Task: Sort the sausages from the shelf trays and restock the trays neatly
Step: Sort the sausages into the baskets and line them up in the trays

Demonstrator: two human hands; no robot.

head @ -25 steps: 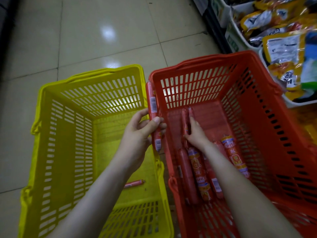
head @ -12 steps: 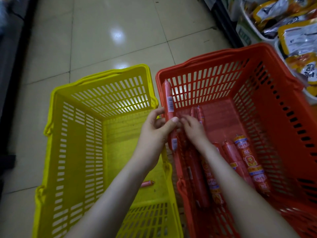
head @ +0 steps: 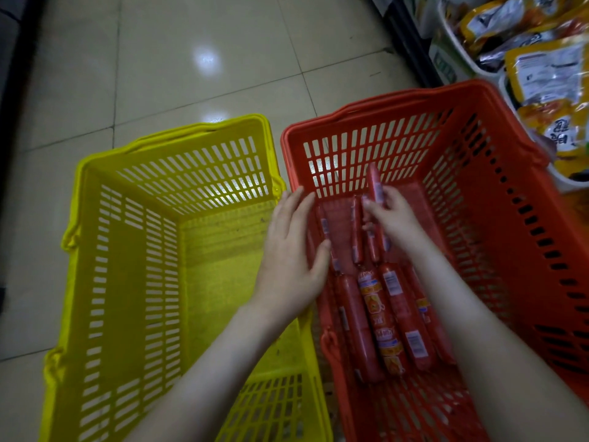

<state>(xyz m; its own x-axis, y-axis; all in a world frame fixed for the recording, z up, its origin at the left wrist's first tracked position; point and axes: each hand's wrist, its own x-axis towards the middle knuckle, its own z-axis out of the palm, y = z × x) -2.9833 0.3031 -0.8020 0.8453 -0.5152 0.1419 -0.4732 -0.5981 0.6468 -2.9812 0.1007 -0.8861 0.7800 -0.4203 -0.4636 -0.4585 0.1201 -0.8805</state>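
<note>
one slim red labelled sausage (head: 374,183) pinched in right hand (head: 393,218), left hand (head: 291,260) spread.

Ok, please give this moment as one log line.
left hand: open, over red basket wall | right hand: holds thin sausage | thick sausages: lying in basket

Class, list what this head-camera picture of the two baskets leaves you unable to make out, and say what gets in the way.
Head view throughout:
Floor of the yellow basket: partly behind the left hand and its forearm.
Lower end of the thin sausage: hidden in the right hand.
Print on the sausages in the red basket: too blurred to read.
The shelf packets: cut off by the right edge.
</note>
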